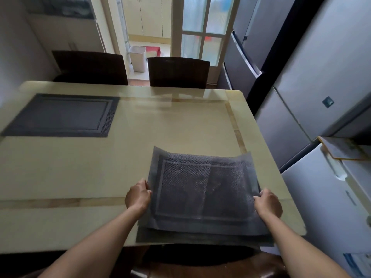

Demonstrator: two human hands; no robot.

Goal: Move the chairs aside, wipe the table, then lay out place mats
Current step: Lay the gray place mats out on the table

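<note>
Dining table (160, 133) apparently wiped; place mat (60, 115) laid far beyond fingers (146, 186); left hand (138, 197), right hand (268, 202) pinching top mat (202, 189) edges; stack (200, 238) beneath unlaid.

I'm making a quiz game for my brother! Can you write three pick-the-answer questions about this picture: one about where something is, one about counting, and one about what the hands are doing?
1. Where on the table does the flat place mat lie?
A far left
B far right
C near left

2. How many chairs stand beyond the table's far side?
A one
B two
C four

3. What are the left hand and right hand doing?
A resting flat
B gripping one mat
C wiping

Answers:
1 A, it lies before the left-most chair.
2 B, two dark backs show.
3 B, they grip the lifted mat by its side edges above the stack.
</note>
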